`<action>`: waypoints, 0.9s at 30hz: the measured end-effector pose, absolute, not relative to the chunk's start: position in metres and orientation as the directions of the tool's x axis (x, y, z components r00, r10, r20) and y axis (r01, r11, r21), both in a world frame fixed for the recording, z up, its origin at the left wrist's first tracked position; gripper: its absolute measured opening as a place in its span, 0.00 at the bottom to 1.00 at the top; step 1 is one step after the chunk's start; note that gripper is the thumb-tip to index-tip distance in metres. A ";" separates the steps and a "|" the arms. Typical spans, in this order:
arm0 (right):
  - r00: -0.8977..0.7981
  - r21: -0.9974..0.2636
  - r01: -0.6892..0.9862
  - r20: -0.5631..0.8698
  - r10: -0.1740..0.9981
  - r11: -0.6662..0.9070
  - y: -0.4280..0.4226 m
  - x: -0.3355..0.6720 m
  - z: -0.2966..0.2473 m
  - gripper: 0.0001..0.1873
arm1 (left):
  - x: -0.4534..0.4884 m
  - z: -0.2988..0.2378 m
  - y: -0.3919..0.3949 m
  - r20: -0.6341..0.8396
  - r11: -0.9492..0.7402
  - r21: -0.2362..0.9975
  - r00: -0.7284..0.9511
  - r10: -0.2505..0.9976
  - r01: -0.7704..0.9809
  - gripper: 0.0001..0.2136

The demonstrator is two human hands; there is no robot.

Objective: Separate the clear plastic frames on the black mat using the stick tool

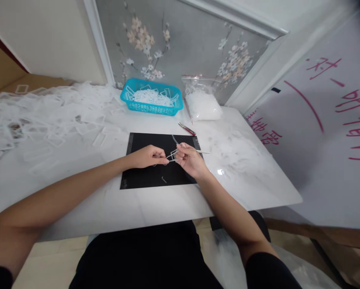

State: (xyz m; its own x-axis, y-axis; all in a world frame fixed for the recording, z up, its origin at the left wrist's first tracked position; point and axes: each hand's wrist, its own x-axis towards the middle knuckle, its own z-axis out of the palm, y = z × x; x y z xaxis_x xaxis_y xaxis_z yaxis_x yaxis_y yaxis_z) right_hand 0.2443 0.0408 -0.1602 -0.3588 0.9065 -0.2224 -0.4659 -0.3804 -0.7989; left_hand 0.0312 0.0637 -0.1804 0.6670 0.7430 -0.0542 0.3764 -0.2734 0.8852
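Observed a small white frame [173, 155] directly between the hands, pinched at one side by the left hand [151, 156] and met at the other by curled fingers of the right hand [190, 160]. Noted a slender pale stick [203, 151] gripped in the latter. Found both over a black mat [146, 176].

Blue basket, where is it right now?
In the head view, the blue basket stands at the back of the white table, just left of the clear plastic bag.

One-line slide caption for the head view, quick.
Left hand and right hand hold a thin pale piece above a black mat, blue basket beyond.
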 end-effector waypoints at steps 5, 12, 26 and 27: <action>-0.360 -0.809 -0.454 -0.218 0.907 -0.374 0.039 0.244 -0.160 0.20 | 0.029 -0.182 0.067 -0.085 -0.272 0.882 0.698 0.711 0.385 0.17; -0.351 -0.850 -0.375 -0.240 0.905 -0.371 0.040 0.244 -0.161 0.20 | 0.028 -0.176 0.066 -0.068 -0.302 0.876 0.717 0.694 0.375 0.14; -0.423 -0.928 -0.196 -0.213 0.881 -0.319 0.038 0.242 -0.167 0.21 | 0.027 -0.180 0.068 -0.055 -0.341 0.869 0.755 0.654 0.358 0.15; -0.426 -0.933 -0.189 -0.202 0.882 -0.305 0.038 0.242 -0.167 0.21 | 0.028 -0.180 0.067 -0.055 -0.348 0.864 0.755 0.654 0.364 0.15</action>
State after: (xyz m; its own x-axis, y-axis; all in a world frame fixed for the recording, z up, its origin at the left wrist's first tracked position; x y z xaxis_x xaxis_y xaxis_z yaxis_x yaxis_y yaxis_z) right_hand 0.2421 0.0381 -0.1671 -0.4259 0.8819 -0.2022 -0.1889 -0.3052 -0.9334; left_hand 0.0277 0.0675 -0.1799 0.7550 0.6535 -0.0545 0.3640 -0.3485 0.8637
